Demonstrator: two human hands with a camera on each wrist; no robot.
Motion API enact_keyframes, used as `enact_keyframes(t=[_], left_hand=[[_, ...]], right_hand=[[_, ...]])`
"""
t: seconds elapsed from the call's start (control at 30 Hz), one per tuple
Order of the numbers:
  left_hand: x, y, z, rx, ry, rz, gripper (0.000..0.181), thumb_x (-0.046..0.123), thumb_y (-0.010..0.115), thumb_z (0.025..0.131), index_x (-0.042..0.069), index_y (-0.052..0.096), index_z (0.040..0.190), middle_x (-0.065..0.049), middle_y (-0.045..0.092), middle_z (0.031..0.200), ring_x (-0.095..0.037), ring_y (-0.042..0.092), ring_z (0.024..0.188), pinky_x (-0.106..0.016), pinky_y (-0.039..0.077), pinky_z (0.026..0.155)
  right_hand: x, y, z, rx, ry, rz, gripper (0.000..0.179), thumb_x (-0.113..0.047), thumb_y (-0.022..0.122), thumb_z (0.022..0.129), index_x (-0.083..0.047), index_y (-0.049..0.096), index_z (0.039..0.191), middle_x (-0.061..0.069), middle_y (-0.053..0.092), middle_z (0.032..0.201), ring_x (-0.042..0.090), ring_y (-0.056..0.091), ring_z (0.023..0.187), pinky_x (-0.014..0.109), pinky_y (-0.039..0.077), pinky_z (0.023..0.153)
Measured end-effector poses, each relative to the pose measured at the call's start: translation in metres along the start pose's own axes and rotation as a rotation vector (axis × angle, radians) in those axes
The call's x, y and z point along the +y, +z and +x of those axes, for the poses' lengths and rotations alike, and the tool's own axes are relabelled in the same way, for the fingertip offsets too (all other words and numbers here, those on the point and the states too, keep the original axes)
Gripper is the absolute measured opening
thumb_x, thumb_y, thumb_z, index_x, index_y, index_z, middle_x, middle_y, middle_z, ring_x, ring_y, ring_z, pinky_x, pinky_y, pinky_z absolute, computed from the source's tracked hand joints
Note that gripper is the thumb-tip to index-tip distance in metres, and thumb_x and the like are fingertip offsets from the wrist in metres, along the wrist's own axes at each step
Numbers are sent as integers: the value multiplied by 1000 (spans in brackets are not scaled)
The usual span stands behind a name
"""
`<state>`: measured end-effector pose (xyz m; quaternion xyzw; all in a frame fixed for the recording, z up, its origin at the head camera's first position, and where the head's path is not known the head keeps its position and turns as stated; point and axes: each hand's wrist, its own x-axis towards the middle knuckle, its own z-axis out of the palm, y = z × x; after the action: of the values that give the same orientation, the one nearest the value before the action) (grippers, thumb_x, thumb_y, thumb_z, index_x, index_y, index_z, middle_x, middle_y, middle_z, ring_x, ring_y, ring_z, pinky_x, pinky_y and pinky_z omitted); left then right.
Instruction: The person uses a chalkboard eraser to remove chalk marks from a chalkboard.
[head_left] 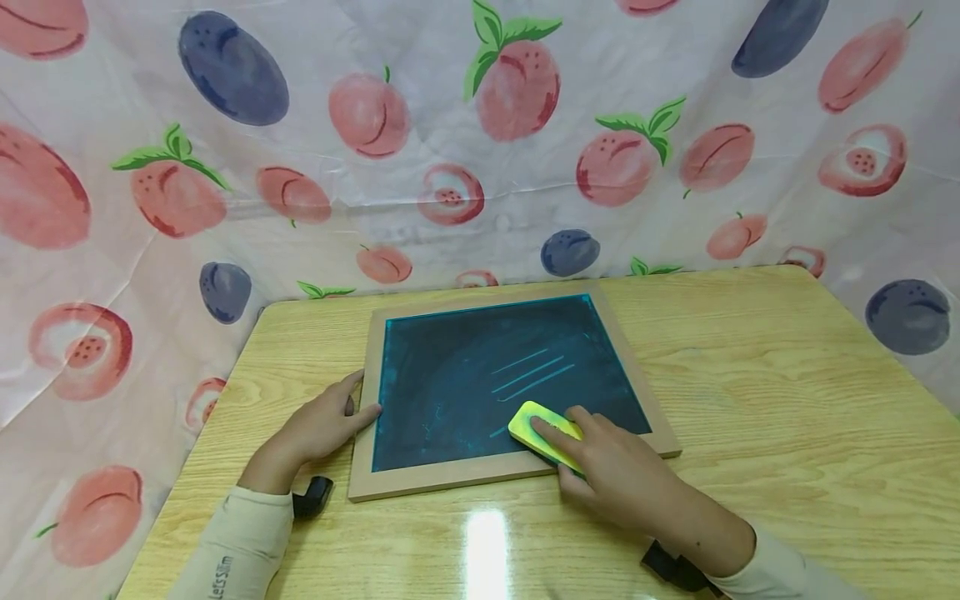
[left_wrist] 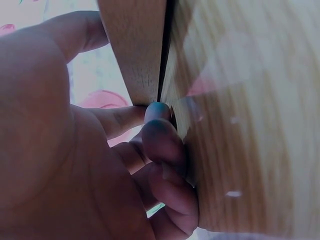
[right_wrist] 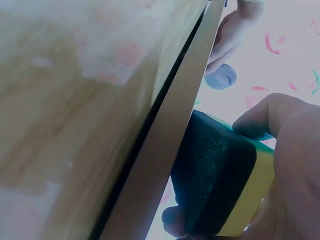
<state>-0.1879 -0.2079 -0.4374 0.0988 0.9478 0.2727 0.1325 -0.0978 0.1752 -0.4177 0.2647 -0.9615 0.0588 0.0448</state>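
A small chalkboard (head_left: 450, 367) in a light wooden frame lies on the table, bearing several pale blue strokes and faint smudges. My right hand (head_left: 618, 467) grips a chalkboard eraser (head_left: 536, 421) with a yellow top over the lower right of the board. In the right wrist view, the eraser's dark felt (right_wrist: 215, 165) stands against the wooden frame (right_wrist: 165, 135). At the board's left side my left hand (head_left: 322, 425) holds the frame, thumb on its face and fingers along the outer edge. The left wrist view shows the fingers (left_wrist: 170, 150) curled beside the frame (left_wrist: 137, 55), with bluish dust on the tips.
The wood-grain table (head_left: 787, 400) extends to the right of the board. Behind it hangs a fruit-print cloth (head_left: 435, 108). Black wrist devices (head_left: 312, 497) sit at both wrists, and a bright reflection lies on the table front.
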Motion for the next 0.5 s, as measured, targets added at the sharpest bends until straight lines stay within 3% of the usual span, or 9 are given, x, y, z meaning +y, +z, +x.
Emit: enact_keyframes(t=[0.23,0.5], left_hand=[[1,0,0,-8,-21,-11,74,53,50,89,20,19,148,-6,52,76,-17,48,57,-30,39,52],[1,-1,-2,4,-13,34,76,56,47,89,17,20,147,-3,53,93,-15,54,81,-32,42,67]], right_hand=[[8,1,3,-2,48,-23,58,-37,56,84,-37,38,140,8,52,114,16,54,81,30,45,64],[38,-4,7,53,137,-48,55,-34,60,82,-27,47,136,15,54,106,19,52,70,31,43,53]])
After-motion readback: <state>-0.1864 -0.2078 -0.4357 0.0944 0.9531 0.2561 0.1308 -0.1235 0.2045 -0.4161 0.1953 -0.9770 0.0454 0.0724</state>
